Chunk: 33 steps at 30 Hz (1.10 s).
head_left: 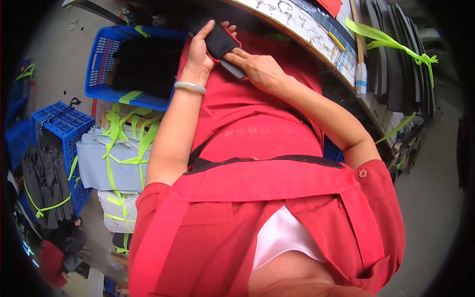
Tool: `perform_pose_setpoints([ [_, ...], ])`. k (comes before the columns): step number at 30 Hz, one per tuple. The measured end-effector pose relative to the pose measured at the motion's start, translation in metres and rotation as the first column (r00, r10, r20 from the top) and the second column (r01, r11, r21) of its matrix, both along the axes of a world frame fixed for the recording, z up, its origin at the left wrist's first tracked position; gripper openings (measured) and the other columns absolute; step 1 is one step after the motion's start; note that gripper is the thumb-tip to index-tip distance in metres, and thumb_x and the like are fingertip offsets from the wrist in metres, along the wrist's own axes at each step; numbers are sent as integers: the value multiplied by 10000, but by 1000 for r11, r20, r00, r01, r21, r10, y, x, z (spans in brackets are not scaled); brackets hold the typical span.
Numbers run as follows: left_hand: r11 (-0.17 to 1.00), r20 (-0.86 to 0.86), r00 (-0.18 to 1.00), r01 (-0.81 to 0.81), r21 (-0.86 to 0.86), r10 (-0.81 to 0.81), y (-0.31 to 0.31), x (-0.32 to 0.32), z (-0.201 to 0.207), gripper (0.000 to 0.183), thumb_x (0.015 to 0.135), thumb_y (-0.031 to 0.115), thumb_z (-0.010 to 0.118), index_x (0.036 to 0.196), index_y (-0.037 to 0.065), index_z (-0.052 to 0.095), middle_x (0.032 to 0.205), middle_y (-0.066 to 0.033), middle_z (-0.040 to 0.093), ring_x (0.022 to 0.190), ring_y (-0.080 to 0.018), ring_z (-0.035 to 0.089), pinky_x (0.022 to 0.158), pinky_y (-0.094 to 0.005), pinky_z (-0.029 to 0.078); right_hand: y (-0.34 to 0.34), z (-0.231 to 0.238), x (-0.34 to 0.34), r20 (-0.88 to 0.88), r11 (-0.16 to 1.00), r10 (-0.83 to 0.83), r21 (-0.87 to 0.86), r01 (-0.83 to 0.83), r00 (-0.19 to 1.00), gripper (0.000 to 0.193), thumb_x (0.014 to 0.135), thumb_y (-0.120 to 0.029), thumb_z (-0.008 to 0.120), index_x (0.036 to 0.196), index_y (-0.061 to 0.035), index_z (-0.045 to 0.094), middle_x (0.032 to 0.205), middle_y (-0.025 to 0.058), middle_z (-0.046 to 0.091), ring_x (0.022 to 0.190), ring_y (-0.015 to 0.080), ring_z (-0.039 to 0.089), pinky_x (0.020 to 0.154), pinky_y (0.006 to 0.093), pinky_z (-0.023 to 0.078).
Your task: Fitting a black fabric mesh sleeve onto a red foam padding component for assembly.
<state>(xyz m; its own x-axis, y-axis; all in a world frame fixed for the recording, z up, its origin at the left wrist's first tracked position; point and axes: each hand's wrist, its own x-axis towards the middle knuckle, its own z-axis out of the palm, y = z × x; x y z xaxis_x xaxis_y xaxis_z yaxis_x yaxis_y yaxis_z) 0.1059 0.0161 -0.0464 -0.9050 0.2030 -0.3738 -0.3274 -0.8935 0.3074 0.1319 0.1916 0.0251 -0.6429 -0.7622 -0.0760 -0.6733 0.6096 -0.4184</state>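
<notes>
A small black fabric piece with red edging (pixel 221 41), pouch-like in shape, lies across the palm of my left hand (pixel 200 52). That hand's thumb and fingers curl round its sides. The fingers of my right hand (pixel 261 70) press together on the piece's lower corner. From beneath that corner sticks out a flat dark grey strip (pixel 232 70); whether it is inside the black piece or behind it, I cannot tell. Both hands are over the red apron (pixel 277 54) on my lap.
At left stands a blue crate (pixel 94 74) with dark material inside. Below it are tied bundles of pale sheets (pixel 94 161) and dark grey strips (pixel 47 183). A cluttered workbench (pixel 282 17) runs along the upper right, with a yellow cutter (pixel 336 41) and tied dark sheets (pixel 396 59).
</notes>
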Motion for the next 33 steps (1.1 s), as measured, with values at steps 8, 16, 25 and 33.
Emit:
perform_pose_setpoints([
  [8,972,3,1000,-15,234,15,-1,-4,-13,123,877,69,582,966,-16,579,898,-136,641,916,-291,633,970,-470,493,-33,-24,-34,-117,990,40,138,-24,992,346,835,-34,514,1167,-127,545,1051,77,626,744,319,657,562,406,533],
  [16,966,-138,989,93,240,-61,3,2,-15,314,943,180,542,1160,-42,494,1103,-172,606,1076,-318,573,1055,-446,416,-20,-21,-27,-96,1000,-1,31,4,995,411,836,-45,510,1237,-135,519,1131,60,582,699,327,653,551,409,533],
  [25,995,-55,998,39,89,-34,-1,5,-10,277,945,171,546,1144,-22,545,1149,-182,594,1122,-313,556,1038,-446,423,-10,-18,-25,22,997,57,-62,-55,998,359,840,-53,494,1186,-116,565,1105,101,601,808,340,643,626,409,529],
  [33,964,36,990,-144,224,139,-19,31,8,154,918,89,567,1037,-8,573,1005,-120,619,1020,-292,597,1034,-455,435,-32,-20,-16,-220,919,151,-328,-219,964,299,836,-109,569,1119,-178,636,922,59,687,734,242,675,577,341,537],
])
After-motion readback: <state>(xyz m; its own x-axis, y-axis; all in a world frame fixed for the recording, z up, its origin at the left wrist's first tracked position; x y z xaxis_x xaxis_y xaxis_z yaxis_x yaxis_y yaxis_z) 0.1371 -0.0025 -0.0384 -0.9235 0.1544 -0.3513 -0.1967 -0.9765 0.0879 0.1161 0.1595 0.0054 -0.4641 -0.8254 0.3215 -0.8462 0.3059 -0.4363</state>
